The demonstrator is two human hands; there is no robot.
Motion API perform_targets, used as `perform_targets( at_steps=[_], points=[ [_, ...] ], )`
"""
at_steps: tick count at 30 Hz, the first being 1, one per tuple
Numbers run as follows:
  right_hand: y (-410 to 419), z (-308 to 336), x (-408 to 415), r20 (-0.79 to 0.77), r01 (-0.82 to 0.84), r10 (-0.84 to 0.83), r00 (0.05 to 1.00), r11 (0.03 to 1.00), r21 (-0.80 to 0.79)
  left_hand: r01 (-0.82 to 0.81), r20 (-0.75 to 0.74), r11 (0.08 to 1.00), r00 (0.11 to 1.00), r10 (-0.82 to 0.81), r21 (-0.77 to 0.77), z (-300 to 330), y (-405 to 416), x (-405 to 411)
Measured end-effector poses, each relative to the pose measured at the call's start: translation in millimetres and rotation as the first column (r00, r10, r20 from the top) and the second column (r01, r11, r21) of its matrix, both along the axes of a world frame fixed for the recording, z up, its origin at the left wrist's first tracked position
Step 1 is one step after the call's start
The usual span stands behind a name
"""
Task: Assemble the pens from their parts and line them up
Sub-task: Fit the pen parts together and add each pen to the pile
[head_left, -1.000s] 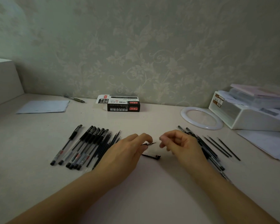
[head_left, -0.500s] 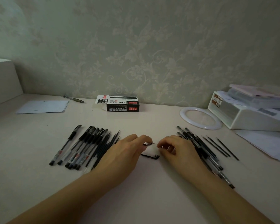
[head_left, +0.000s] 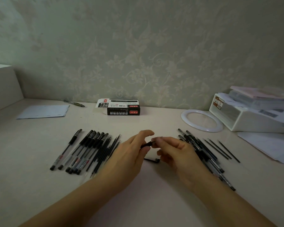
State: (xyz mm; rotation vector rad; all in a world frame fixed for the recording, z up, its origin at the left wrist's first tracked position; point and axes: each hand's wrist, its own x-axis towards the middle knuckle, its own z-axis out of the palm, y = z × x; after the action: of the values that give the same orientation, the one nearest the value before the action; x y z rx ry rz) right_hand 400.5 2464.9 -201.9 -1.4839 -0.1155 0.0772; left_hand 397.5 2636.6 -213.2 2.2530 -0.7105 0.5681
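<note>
Since a second ago both hands have lifted off the counter point(head_left: 154, 202): left hand point(head_left: 129, 154) and right hand point(head_left: 174, 149) together pinch a short black pen part point(head_left: 146, 144). Finished pens point(head_left: 82, 149) lie rowed at nine o'clock; loose parts point(head_left: 203, 151) wait at three o'clock, so roughly half remains.

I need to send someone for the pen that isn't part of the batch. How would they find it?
Look along the back wall to the black pen box. Left of it lies a sheet of paper; the stray pen lies just behind its far corner. It lies alone near the wall, greenish, apart from both black piles.
</note>
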Motion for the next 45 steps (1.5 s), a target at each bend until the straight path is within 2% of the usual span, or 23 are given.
perform_targets(
  at_steps=[2, 4, 6, 8, 10, 13, 14, 16, 18, 22, 25, 27, 29, 33, 36, 38, 41, 43, 45],
  points=[
    [-4.3, 1.9, 4.7, -0.027, 0.065, -0.063, 0.998, 0.992, 0.104, -0.021, 0.0, 0.999, 1.0, 0.021, 0.024, -0.4, 1.8, 0.4],
    [-13.4, 8.1, 12.1, 0.034, 0.236, -0.244, 0.969, 0.959, 0.158, -0.051, 0.004, 0.997, 0.999, 0.051, 0.05, -1.0, 5.3, 2.0],
    [-29.4, 18.7, 18.2, 0.163, 0.445, -0.47, 0.867, 0.879, 0.17, -0.108, 0.001, 0.992, 0.994, 0.108, 0.07, -1.3, 10.3, 4.0],
    [-50.6, 26.8, 21.1, 0.369, 0.619, -0.586, 0.721, 0.785, 0.037, -0.198, -0.005, 0.976, 0.98, 0.199, 0.086, -1.0, 15.9, 6.6],
    [-71.1, 27.6, 22.0, 0.585, 0.716, -0.497, 0.641, 0.662, -0.222, -0.314, -0.02, 0.944, 0.948, 0.318, 0.102, 0.2, 22.2, 9.1],
    [-89.1, 20.0, 24.1, 0.675, 0.726, -0.283, 0.682, 0.38, -0.574, -0.479, -0.046, 0.859, 0.868, 0.494, 0.18, 2.3, 33.8, 11.3],
    [-91.8, 16.7, 23.9, 0.661, 0.71, -0.259, 0.704, 0.291, -0.642, -0.511, -0.06, 0.832, 0.843, 0.534, 0.216, 2.6, 37.3, 11.6],
    [-95.7, 10.8, 24.7, 0.606, 0.658, -0.269, 0.749, 0.185, -0.73, -0.546, -0.095, 0.792, 0.804, 0.587, 0.272, 3.7, 42.2, 11.1],
    [-97.0, 6.7, 25.9, 0.55, 0.604, -0.294, 0.782, 0.141, -0.784, -0.561, -0.122, 0.77, 0.779, 0.615, 0.304, 4.3, 44.5, 10.7],
    [-93.6, 3.0, 26.7, 0.483, 0.54, -0.318, 0.816, 0.124, -0.832, -0.562, -0.112, 0.754, 0.772, 0.626, 0.339, 4.8, 44.8, 10.2],
    [-91.7, 3.4, 25.7, 0.482, 0.536, -0.317, 0.817, 0.109, -0.838, -0.552, -0.053, 0.79, 0.81, 0.583, 0.267, 9.0, 40.6, 8.5],
    [-90.7, 4.9, 25.5, 0.508, 0.563, -0.314, 0.802, 0.114, -0.818, -0.487, -0.044, 0.837, 0.858, 0.512, 0.251, 11.8, 35.0, 5.3],
    [-86.2, 6.0, 25.4, 0.556, 0.607, -0.276, 0.784, 0.158, -0.779, -0.405, -0.107, 0.864, 0.885, 0.452, 0.299, 10.6, 28.5, 1.0],
    [-60.8, 6.8, 19.4, 0.646, 0.656, -0.166, 0.745, 0.361, -0.663, -0.333, -0.157, 0.83, 0.884, 0.439, 0.447, 4.5, 22.3, -3.2],
    [-33.3, 4.9, 10.4, 0.638, 0.564, -0.045, 0.768, 0.518, -0.643, -0.336, -0.133, 0.798, 0.881, 0.455, 0.5, 5.0, 22.3, -2.2],
    [-16.0, 2.3, 3.3, 0.562, 0.426, -0.003, 0.827, 0.656, -0.623, -0.331, -0.13, 0.786, 0.88, 0.457, 0.522, 4.6, 21.3, -2.4],
    [3.2, -1.8, -5.0, 0.336, 0.154, 0.047, 0.941, 0.824, -0.546, -0.327, -0.132, 0.8, 0.886, 0.445, 0.502, 6.2, 19.3, -3.1],
    [11.1, -4.3, -7.5, 0.187, 0.013, 0.083, 0.979, 0.887, -0.461, -0.333, -0.111, 0.848, 0.906, 0.409, 0.412, 10.4, 18.1, -2.4],
    [15.9, -5.5, -7.4, 0.101, -0.078, 0.122, 0.987, 0.93, -0.359, -0.289, -0.097, 0.916, 0.94, 0.326, 0.277, 15.2, 15.5, -3.6]
  ],
)
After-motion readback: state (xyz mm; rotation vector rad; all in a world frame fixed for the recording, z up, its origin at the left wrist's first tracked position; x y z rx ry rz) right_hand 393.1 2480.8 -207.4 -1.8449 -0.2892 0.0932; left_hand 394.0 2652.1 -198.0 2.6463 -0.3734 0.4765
